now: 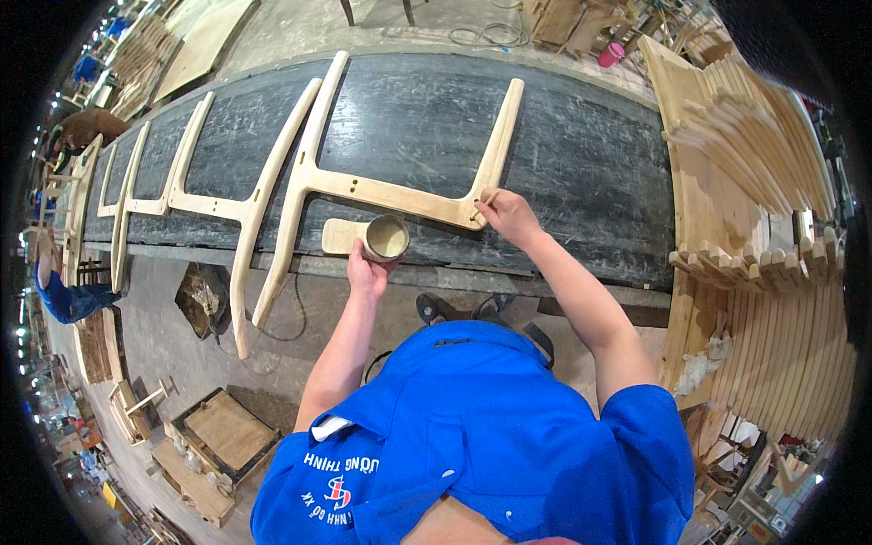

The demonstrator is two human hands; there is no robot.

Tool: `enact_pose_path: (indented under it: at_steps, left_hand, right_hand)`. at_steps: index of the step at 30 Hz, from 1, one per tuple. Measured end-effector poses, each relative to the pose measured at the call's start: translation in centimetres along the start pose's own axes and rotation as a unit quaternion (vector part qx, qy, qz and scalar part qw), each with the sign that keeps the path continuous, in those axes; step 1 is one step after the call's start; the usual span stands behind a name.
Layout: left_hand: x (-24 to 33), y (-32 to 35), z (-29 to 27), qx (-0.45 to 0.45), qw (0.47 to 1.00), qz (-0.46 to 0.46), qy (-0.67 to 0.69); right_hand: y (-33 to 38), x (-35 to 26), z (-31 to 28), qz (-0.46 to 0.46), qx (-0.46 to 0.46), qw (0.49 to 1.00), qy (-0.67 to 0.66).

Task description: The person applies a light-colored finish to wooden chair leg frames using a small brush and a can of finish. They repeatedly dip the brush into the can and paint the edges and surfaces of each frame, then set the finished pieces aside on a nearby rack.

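My left hand (pixel 371 270) grips a round cup (pixel 389 238) with pale yellowish paste inside. A flat, rounded piece of light wood (pixel 341 237) sticks out to the cup's left; how the two join is hidden. With its fingers pinched, my right hand (pixel 509 218) holds a thin stick (pixel 489 198). The stick meets the right corner of a light wooden chair frame (pixel 400 195), near small dark holes. This frame lies on the dark tabletop, and its long left leg reaches over the near edge.
Several similar wooden frames (pixel 213 207) lie along the dark worktable (pixel 581 163) to the left. Stacks of curved wooden parts (pixel 754 272) stand at the right. A person in blue (pixel 68 291) is at the far left. A dark container (pixel 202 300) sits on the floor below the table.
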State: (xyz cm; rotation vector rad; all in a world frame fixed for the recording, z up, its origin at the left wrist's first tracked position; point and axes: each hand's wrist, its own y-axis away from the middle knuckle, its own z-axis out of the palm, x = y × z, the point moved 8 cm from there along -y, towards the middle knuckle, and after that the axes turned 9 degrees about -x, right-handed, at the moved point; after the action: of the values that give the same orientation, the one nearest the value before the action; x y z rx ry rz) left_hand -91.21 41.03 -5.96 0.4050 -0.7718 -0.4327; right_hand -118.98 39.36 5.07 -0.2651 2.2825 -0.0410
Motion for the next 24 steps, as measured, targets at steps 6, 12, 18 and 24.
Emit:
enact_pose_path:
  at_steps: [6, 12, 18, 24]
  left_hand:
    - [0.5, 0.0, -0.1, -0.024, 1.000, 0.009, -0.012]
    - [0.6, 0.1, -0.4, -0.004, 0.999, 0.029, -0.027]
    - [0.2, 0.2, -0.7, -0.013, 0.999, 0.015, -0.038]
    - [-0.3, 0.4, -1.1, 0.010, 1.000, 0.007, -0.023]
  right_hand:
    - [-0.3, 0.6, 0.8, 0.034, -0.058, 0.997, 0.034]
    - [-0.1, -0.5, 1.2, -0.073, -0.137, 0.985, 0.079]
    - [0.7, -0.6, 0.2, -0.141, -0.269, 0.952, 0.034]
    - [1.8, -0.4, -2.6, -0.071, -0.175, 0.976, -0.105]
